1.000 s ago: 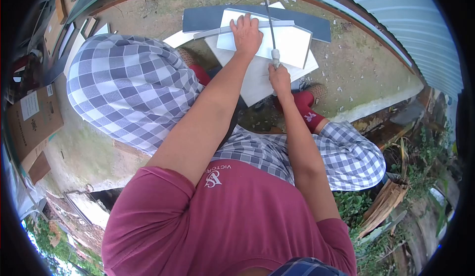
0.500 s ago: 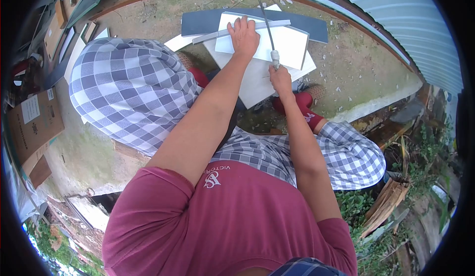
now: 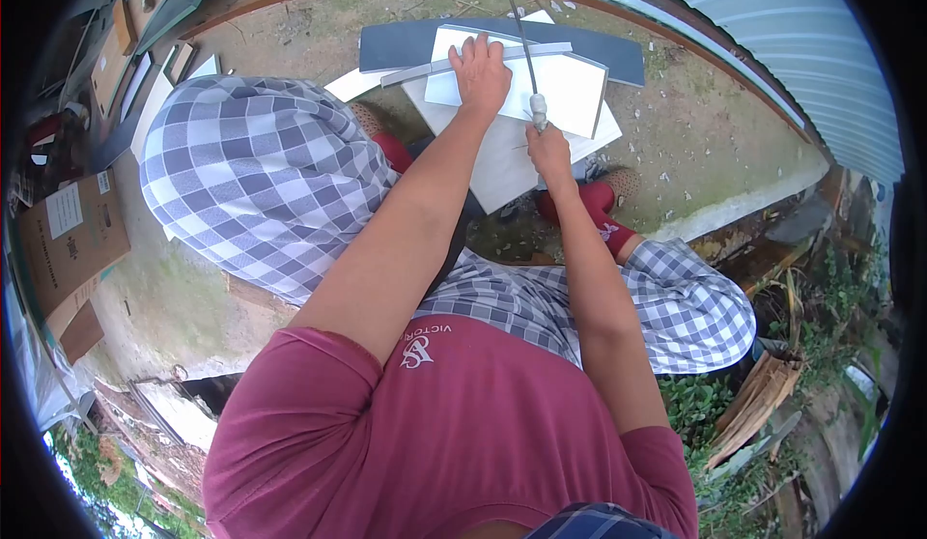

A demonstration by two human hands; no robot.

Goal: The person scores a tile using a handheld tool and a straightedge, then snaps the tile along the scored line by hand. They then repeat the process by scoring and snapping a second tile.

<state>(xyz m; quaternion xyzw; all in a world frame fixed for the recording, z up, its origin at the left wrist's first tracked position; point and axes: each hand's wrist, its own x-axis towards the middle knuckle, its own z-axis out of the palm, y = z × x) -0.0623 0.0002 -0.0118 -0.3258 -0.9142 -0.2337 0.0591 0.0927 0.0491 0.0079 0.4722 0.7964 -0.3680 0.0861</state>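
Note:
My left hand (image 3: 481, 77) lies flat with fingers stretched across a grey straight strip (image 3: 541, 50) and the white panel (image 3: 560, 95) beneath it. In my closed right hand (image 3: 549, 153) is the pale handle of a long tool with a narrow dark blade (image 3: 526, 46). That blade points away from me and crosses the strip to the right of my left hand. Under the white panel are a pale grey board (image 3: 502, 167) and, farther back, a dark grey board (image 3: 401, 44).
My checkered-clad knees are spread on both sides, with a red shoe (image 3: 597, 201) near the boards. A cardboard box (image 3: 72, 235) and leaning panels (image 3: 126, 66) stand at left. Corrugated metal sheeting (image 3: 772, 27) borders the right, above split wood (image 3: 758, 409) and plants.
The view has shifted slightly, so everything sits a little farther right. Both hands keep their places on the strip and the tool.

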